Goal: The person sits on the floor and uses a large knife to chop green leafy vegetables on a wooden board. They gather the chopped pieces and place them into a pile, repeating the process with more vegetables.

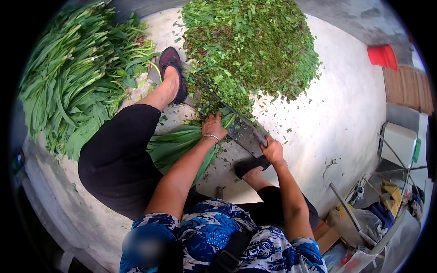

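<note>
My left hand [214,127], with a bracelet at the wrist, presses down around a bundle of long green leaves [177,140]. The cut end of the bundle pokes out beyond my fingers, beside a long dark blade [227,106]. My right hand [273,150] is closed around the handle [260,137] of this lever-type chopping knife. Under the blade lies a dark base board [247,138], with chopped bits along it. My left shoe [171,73] rests at the far end of the base, and my right shoe [252,166] is by its near end.
A broad heap of chopped greens [249,44] spreads beyond the blade. Whole leafy stalks [75,75] are piled at the left. A red bucket [381,57] is by the wall at right. Bags, a cardboard box [326,235] and metal bars [348,208] clutter the lower right.
</note>
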`<action>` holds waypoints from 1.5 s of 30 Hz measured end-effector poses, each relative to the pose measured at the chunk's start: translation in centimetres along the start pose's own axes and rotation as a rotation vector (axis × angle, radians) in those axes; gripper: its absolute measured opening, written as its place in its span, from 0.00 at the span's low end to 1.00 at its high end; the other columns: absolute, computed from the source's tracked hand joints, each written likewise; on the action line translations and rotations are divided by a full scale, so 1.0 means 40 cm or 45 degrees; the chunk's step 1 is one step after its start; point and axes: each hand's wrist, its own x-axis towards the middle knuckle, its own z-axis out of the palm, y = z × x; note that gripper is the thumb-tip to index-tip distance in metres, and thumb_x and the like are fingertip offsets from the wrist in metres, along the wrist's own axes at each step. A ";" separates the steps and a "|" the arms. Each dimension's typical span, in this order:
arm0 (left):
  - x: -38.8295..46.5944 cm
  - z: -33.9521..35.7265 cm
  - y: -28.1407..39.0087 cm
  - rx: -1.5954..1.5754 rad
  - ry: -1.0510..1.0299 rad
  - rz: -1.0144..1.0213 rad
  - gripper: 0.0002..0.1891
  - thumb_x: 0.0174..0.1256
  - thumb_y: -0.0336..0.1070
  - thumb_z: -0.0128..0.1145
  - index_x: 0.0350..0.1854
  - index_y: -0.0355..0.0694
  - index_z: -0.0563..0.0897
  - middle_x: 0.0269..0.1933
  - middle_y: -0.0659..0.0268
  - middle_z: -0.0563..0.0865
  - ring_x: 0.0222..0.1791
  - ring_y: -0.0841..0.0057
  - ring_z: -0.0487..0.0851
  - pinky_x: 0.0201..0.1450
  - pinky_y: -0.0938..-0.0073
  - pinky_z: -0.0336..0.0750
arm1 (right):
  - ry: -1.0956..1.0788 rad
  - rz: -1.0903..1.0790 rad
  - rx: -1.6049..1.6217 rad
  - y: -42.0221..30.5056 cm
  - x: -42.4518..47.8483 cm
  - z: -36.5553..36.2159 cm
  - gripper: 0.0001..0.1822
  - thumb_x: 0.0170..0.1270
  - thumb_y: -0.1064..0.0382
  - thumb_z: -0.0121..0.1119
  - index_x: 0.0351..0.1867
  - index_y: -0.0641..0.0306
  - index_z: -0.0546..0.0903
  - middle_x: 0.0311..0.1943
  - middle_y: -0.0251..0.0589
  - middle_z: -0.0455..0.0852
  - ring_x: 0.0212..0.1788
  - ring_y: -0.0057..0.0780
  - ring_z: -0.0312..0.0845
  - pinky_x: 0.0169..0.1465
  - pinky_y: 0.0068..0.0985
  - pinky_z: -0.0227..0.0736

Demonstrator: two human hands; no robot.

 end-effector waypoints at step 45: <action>0.032 0.043 -0.017 -0.029 -0.044 0.067 0.42 0.39 0.49 0.66 0.60 0.37 0.68 0.60 0.45 0.69 0.57 0.54 0.71 0.58 0.62 0.68 | -0.287 -0.045 0.153 -0.161 -0.112 -0.183 0.33 0.56 0.54 0.57 0.62 0.58 0.60 0.43 0.56 0.79 0.37 0.51 0.80 0.39 0.39 0.76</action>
